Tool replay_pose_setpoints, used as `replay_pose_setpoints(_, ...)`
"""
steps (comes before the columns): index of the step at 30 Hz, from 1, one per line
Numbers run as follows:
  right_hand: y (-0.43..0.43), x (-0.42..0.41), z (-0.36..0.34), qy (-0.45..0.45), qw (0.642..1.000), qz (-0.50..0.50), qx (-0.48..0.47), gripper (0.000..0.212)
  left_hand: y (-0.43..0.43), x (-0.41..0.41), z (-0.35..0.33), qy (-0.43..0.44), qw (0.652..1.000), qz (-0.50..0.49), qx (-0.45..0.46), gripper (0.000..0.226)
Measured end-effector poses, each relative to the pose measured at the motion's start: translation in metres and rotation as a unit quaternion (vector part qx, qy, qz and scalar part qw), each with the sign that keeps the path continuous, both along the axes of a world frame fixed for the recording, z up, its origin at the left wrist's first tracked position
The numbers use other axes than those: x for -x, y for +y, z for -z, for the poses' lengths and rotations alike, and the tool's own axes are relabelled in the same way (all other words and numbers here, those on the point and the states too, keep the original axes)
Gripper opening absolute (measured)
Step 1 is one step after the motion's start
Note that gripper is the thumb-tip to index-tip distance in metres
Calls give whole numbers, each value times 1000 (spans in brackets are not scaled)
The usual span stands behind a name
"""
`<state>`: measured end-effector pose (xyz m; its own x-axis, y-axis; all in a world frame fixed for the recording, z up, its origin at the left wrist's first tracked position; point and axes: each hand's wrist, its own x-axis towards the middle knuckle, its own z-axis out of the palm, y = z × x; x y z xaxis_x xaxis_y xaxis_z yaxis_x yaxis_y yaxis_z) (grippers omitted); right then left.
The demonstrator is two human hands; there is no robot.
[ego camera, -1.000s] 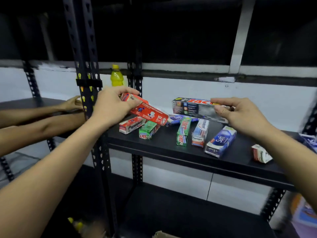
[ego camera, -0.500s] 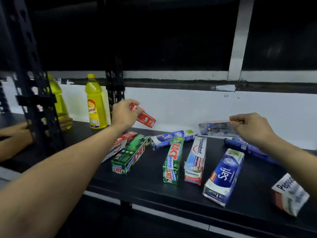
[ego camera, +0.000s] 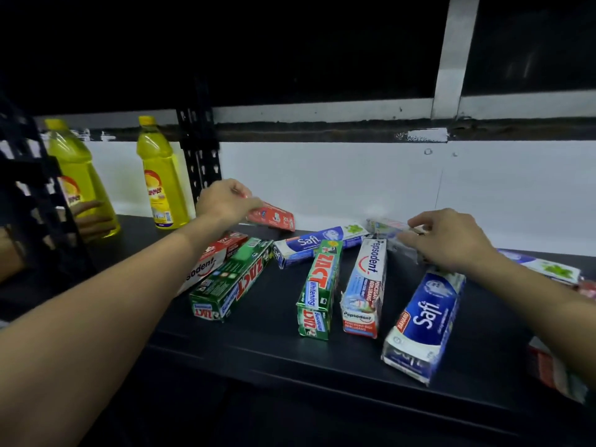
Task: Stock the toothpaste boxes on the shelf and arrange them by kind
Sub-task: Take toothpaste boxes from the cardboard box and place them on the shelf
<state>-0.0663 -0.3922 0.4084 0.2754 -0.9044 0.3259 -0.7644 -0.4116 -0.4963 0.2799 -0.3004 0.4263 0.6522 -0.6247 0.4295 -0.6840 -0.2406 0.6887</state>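
Left hand centre-left, fingers curled round the end of a red box, held low and tilted at the back of the shelf. Right hand centre-right, fingers curled on a blurred silver box near the back wall. Loose on the shelf mid-frame: two green Zact boxes, a Pepsodent box, two blue Safi boxes. Upper left: two yellow bottles, another person's hand on the outer one.

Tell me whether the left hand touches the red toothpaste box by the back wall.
Touching: the head view shows the left hand pinching the red toothpaste box by its end.
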Motion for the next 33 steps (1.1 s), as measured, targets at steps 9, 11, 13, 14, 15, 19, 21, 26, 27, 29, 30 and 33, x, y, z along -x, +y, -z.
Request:
replay_pose_setpoints(9,19,0,0,22,997,-56,-51,33,13,28,22,11,996,88,-26,42)
replay_pose_setpoints(11,25,2,1,68,994,-67,-51,31,17,30,19,42,994,93,-35,36)
replay_pose_setpoints(13,32,6,0,92,993,-64,-41,36,25,34,17,35,993,105,-48,32)
replay_pose_setpoints(14,37,9,-1,97,993,-60,-31,39,29,36,16,15,992,111,-55,32)
replay_pose_setpoints(15,42,12,-3,101,993,-57,-23,42,34,38,15,-12,991,114,-63,34)
replay_pose_setpoints(19,66,22,-12,116,991,-63,-16,47,58,66,8,-156,977,114,-96,43)
replay_pose_setpoints(21,83,27,-17,130,989,-66,-8,49,75,87,1,-208,963,141,-94,42)
replay_pose_setpoints(26,137,46,-19,124,986,-98,45,49,136,151,-7,-329,919,191,-101,47)
replay_pose_setpoints(27,150,51,-17,116,986,-106,57,47,150,164,-5,-350,910,198,-106,48)
replay_pose_setpoints(29,176,61,-12,114,983,-119,81,46,176,186,1,-381,894,206,-116,49)
replay_pose_setpoints(30,191,67,-6,119,981,-123,94,48,190,197,8,-393,887,210,-121,49)
replay_pose_setpoints(33,228,81,14,111,977,-136,124,59,221,219,30,-415,873,218,-133,49)
